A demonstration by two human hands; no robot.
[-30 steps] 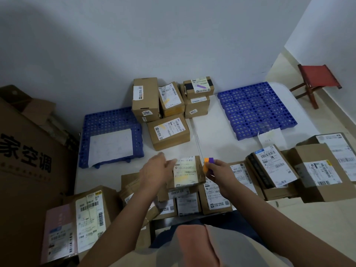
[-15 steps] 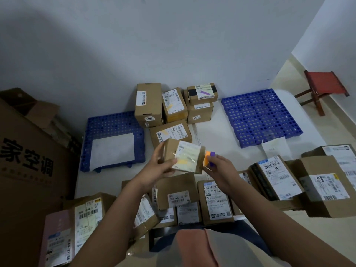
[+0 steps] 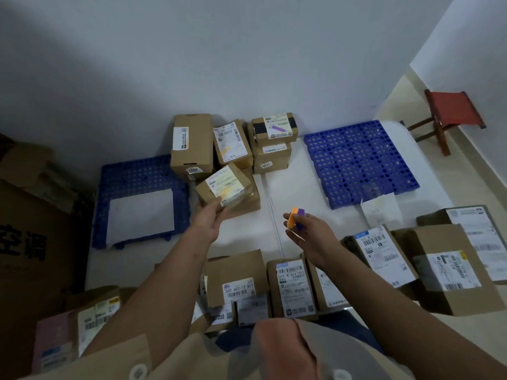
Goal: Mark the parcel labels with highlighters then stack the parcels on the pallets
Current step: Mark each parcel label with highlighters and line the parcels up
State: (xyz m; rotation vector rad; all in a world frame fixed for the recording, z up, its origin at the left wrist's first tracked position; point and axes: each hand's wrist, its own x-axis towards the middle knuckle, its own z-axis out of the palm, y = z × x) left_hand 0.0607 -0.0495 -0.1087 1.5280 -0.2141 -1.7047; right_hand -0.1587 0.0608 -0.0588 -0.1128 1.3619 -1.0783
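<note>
My left hand [image 3: 210, 219] grips a small brown parcel [image 3: 223, 187] by its near corner, its white label streaked orange. The parcel hangs tilted over another brown parcel [image 3: 247, 200] at the front of a stack of marked parcels [image 3: 233, 144] by the wall. My right hand [image 3: 307, 233] holds an orange highlighter [image 3: 292, 217] and a purple highlighter [image 3: 300, 218] together, above the white table. A blue pallet [image 3: 137, 176] with a white sheet lies to the left, and a second blue pallet [image 3: 356, 160] to the right.
Several labelled parcels [image 3: 293, 286] crowd the near table edge, with larger ones [image 3: 450, 270] at right. A big cardboard carton [image 3: 30, 242] stands at left. A red stool [image 3: 452, 113] sits at the far right by the wall. A paper slip [image 3: 380, 212] lies before the right pallet.
My left hand lifted the small parcel from the near pile and carried it forward to the stack by the wall. My right hand let go of it and stayed back with the highlighters.
</note>
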